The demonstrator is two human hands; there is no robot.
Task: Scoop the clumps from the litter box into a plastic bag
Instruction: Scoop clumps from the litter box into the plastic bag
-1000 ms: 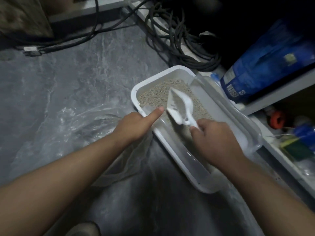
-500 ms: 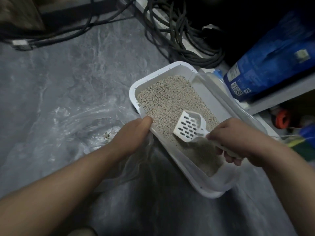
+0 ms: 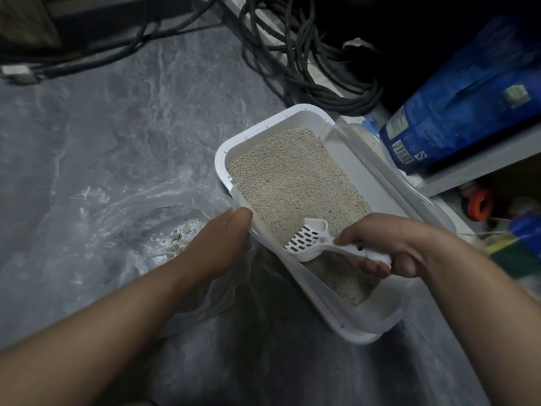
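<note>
A white litter box (image 3: 345,159) filled with beige litter sits on the grey floor, with a clear rim piece along its sides. My left hand (image 3: 218,238) grips the box's near left rim. My right hand (image 3: 389,241) holds the handle of a white slotted scoop (image 3: 307,238), whose head lies face down on the litter near the box's front. A clear plastic bag (image 3: 117,218) lies crumpled on the floor left of the box, with a few pale clumps (image 3: 180,237) inside it.
Coiled black cables (image 3: 307,57) lie beyond the box. A blue litter sack (image 3: 456,101) rests on a low shelf at the right, above an orange object (image 3: 478,205) and other clutter. More cables and a plug (image 3: 16,72) run along the far left.
The scoop has turned from raised over the litter to slots-down and dropped toward the box's front. My left thumb has come down from pointing onto the rim.
</note>
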